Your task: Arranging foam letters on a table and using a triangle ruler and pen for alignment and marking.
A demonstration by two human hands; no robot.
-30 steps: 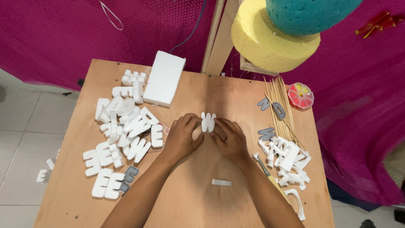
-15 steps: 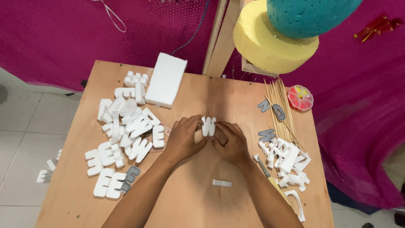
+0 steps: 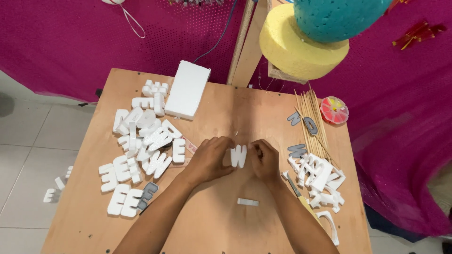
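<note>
The plywood bench [image 3: 221, 226] carries white foam letters [image 3: 141, 146] left of the hands [image 3: 235, 160], a foam block [image 3: 187, 89] beyond them, skewers [image 3: 313, 117] and more letters [image 3: 320, 178] right, a small strip [image 3: 248, 202] nearer

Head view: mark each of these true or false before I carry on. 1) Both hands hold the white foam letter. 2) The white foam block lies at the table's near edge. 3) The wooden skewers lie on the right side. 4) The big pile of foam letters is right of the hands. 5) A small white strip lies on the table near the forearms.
1) True: the left hand and right hand pinch the white foam letter between them.
2) False: the white foam block lies at the far edge.
3) True: the wooden skewers lie on the right.
4) False: the big pile of foam letters is left of the hands.
5) True: the small white strip lies between the forearms.
</note>
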